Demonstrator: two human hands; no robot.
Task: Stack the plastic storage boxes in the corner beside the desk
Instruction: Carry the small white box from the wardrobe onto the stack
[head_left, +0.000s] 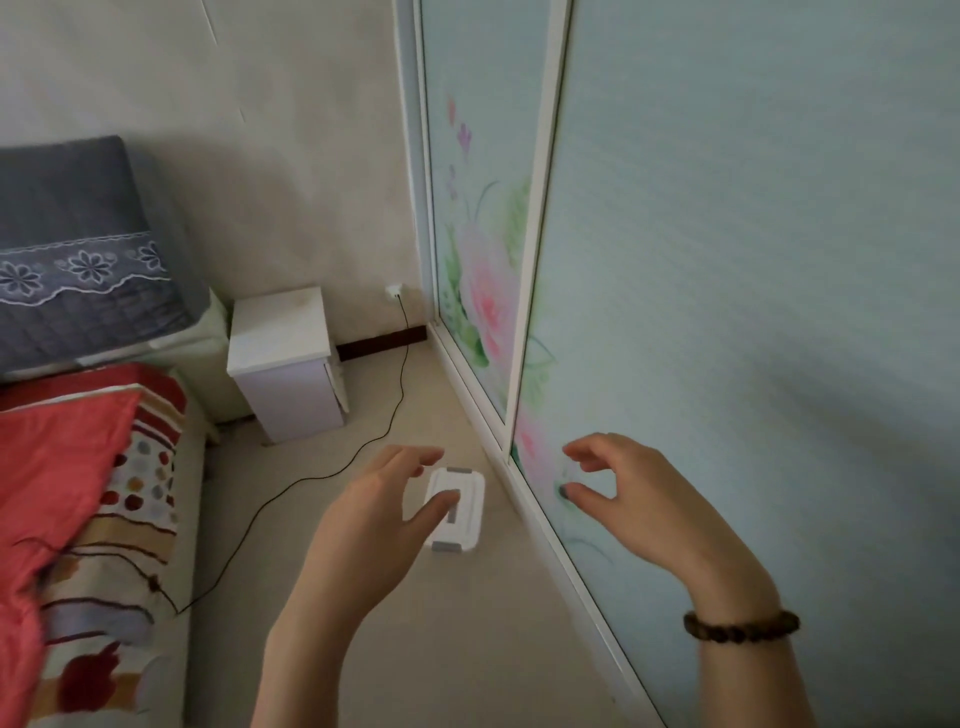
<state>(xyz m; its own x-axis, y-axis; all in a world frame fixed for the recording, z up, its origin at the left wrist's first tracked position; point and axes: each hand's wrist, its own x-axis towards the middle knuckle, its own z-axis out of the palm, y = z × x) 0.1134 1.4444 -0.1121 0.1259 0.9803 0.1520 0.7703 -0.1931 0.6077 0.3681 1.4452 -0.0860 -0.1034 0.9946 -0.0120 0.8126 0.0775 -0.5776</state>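
A floral sliding door (753, 260) fills the right of the frame, its bottom rail running along the floor (441, 623). At the lower left lies a bed with a red quilt (57, 467). A black cable (311, 480) trails across the floor from the bed's edge to a wall socket (394, 291). A white cabinet (283, 348) stands at centre left, and a grey pillow (78, 249) lies beyond the quilt.

Both forearms reach in from the bottom edge, with a beaded bracelet (740, 626) on the right wrist. The left hand (374, 514) is at centre and the right hand (639, 499) is in front of the door. Each grip is spread, fingers loosely bent, holding nothing.

The white storage box (470, 499), with grey latches, sits on the floor just right of centre, near the door rail. The left fingers partly hide it.
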